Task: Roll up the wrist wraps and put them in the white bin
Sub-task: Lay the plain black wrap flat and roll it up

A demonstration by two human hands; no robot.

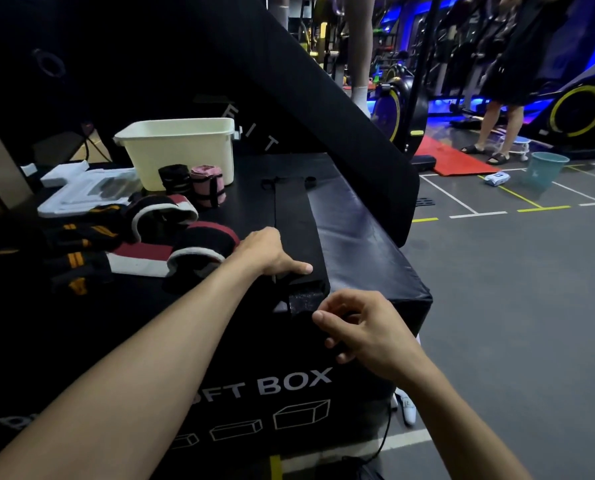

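Observation:
A long black wrist wrap (294, 220) lies flat along the black soft box (368, 237), its near end hanging over the front edge. My left hand (272, 254) presses on the wrap's near end, thumb stretched out. My right hand (355, 327) pinches the hanging end tab with its fingertips. The white bin (182, 147) stands at the back of the box. A rolled black wrap (175, 180) and a rolled pink wrap (208, 185) stand just in front of the bin. Loose red-and-white wraps (171, 237) and black-and-orange wraps (78, 247) lie to the left.
A white foam tray (81, 192) lies left of the bin. A large black pad (220, 64) leans behind the box. On the floor to the right are a teal bucket (545, 168), a red mat (452, 157), exercise bikes and a standing person's legs (497, 129).

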